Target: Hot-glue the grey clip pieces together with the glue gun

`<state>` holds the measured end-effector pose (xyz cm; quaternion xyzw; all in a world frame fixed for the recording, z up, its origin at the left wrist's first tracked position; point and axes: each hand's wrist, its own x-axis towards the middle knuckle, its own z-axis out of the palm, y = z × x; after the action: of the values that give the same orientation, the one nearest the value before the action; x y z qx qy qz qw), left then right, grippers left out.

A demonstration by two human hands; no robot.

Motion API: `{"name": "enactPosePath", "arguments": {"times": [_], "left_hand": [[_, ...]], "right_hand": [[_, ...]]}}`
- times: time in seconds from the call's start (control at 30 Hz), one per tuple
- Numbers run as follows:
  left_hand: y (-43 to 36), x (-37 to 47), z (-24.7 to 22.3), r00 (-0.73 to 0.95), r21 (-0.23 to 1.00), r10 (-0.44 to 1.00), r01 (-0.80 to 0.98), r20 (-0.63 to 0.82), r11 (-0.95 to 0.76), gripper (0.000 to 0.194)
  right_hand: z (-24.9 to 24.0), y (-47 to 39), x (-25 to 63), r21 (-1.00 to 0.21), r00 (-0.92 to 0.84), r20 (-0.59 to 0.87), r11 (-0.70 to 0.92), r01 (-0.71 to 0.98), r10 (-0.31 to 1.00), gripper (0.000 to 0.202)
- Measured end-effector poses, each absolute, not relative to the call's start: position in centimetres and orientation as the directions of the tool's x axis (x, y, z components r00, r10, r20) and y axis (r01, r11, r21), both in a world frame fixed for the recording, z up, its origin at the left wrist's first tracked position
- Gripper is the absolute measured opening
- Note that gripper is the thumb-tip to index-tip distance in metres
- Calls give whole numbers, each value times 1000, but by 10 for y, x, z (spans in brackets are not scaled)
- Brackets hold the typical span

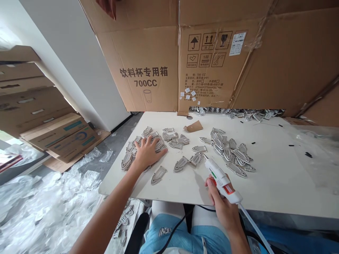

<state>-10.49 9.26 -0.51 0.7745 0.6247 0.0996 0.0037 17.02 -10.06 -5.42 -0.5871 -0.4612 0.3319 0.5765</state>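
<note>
My left hand lies palm down with fingers spread over a pile of flat grey plastic pieces at the table's left. What is under the palm is hidden. My right hand grips a white glue gun with an orange trigger, its nozzle pointing up and left. Just beyond the nozzle lie a few of the boat-shaped pieces. One single piece rests apart near my left wrist. A larger heap of pieces spreads to the right of the nozzle.
Large cardboard boxes stand along the back of the white table. A torn cardboard scrap and small black bits lie on it. Clear plastic wrapping covers the floor at left. A black cable crosses my lap.
</note>
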Motion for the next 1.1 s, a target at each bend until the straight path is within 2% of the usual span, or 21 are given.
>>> {"name": "enactPosePath", "arguments": {"times": [0.23,0.73,0.93,1.1], "left_hand": [[93,-106,-7,200,128,969,967,144,-219,85],[89,-113,-7,130,118,980,982,153,-149,72],[85,-120,-2,109,96,984,988,140,-123,76],[84,-128,-2,110,70,984,990,137,-121,77]], "right_hand": [[-44,-102,165,-990,366,91,46,130,926,43],[-43,-102,164,-995,362,73,44,87,929,39],[-44,-101,168,-995,337,71,45,86,939,38],[-46,-101,172,-988,353,102,52,148,930,43]]}}
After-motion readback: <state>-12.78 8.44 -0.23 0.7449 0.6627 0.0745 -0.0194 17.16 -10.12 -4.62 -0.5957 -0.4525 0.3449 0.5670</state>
